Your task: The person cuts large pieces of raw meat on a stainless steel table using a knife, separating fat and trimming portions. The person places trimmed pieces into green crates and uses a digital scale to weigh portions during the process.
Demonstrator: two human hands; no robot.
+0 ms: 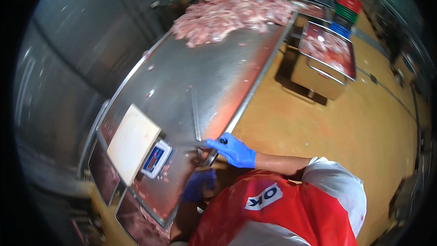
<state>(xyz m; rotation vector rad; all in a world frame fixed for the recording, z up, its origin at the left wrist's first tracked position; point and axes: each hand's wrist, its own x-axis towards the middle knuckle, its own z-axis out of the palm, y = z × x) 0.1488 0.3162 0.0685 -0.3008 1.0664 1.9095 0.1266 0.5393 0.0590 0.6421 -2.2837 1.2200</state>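
Observation:
My right hand (234,151), in a blue glove, is closed around the dark handle of a knife at the table's near right edge. The knife's blade (184,143) points left over the steel table (182,73) and is slightly blurred. Below it, my left hand (199,185), also blue-gloved, is in shadow by the table's near edge; its fingers do not show clearly. A thin straight metal bar (195,114) appears on the tabletop just beyond the blade. Left of the blade stands a white scale (156,159) with a blue panel, next to a white board (133,143).
A large heap of raw meat (232,13) covers the table's far end. Meat-filled trays (143,221) sit below the near left edge. On the right stands a metal bin (318,79) of meat, with stacked coloured crates (346,11) behind. A metal wall (68,45) runs along the left.

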